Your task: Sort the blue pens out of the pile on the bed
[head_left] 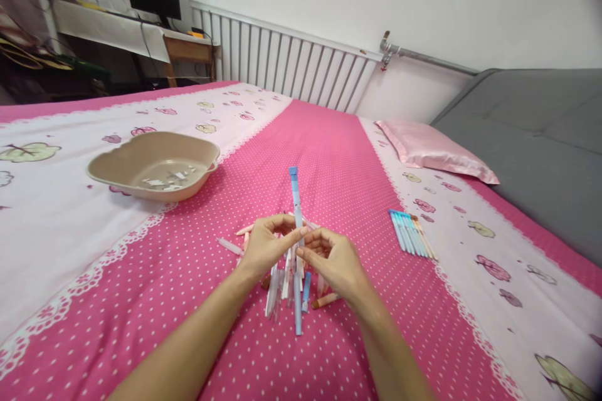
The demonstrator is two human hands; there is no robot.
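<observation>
Both hands are closed on a long, slim light blue pen point(296, 191) held upright in front of me. Its darker blue end points away, and a pale bluish barrel section point(298, 307) shows below my fingers. My left hand point(270, 241) pinches it from the left, thumb across its front. My right hand point(332, 257) grips it from the right, close to the left fingertips; the join between them is hidden. Under the hands lies a loose pile of clear tubes point(274, 294), a blue pen piece point(306, 291) and a brown-tipped orange piece point(325, 301).
A row of blue and orange pens point(409, 233) lies to the right on the pink dotted bedspread point(329, 156). A beige basin point(153, 166) holding white scraps stands at the left. Further back are a pink pillow point(437, 150), a grey headboard point(527, 131) and a white radiator point(286, 56).
</observation>
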